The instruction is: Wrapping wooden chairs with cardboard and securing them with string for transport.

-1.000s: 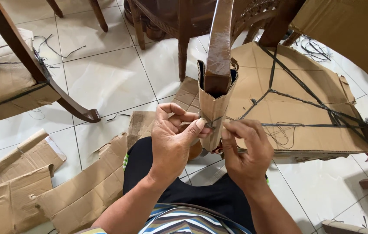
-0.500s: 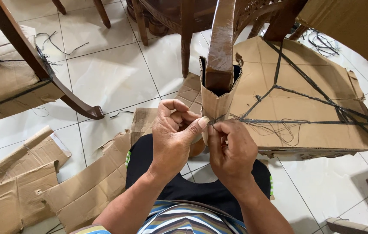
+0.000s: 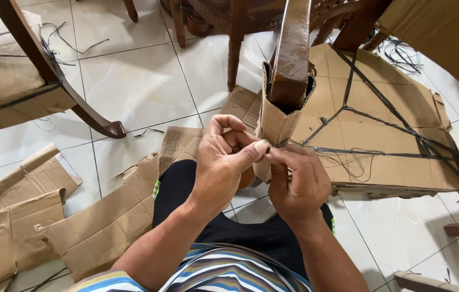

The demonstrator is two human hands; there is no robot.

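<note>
Head view: a cardboard sleeve (image 3: 274, 121) is seen wrapped round the lower end of a brown wooden chair leg (image 3: 290, 59), directly in front of the person's knees and above the white tiled floor (image 3: 132, 81).
Left hand (image 3: 224, 162): it is closed narrowly, thumb pressed against the curled fingers, and is pinched on the sleeve's lower edge where a thin dark string (image 3: 343, 154) meets it.
Right hand (image 3: 297, 181): it is closed too, fingertips brought against the left thumb at the same spot; whether the string itself is gripped cannot be told, since the fingers cover it.
Sleeve: its top edge is torn and gapes open round the leg; its bottom is hidden behind the two hands.
Surroundings: a large flat cardboard sheet (image 3: 386, 130) crossed by dark bands lies just beside the leg on the right, and loose cardboard scraps (image 3: 29, 216) are scattered on the left.
Risk, tearing: the soft, already ragged cardboard could be ripped further if the string is drawn hard across it.
Risk, slipping: the thin string could be lost from the pinch, and the wrap would then spring open.
Risk, tangling: the loose strands lying on the sheet could be caught up with the held end.
</note>
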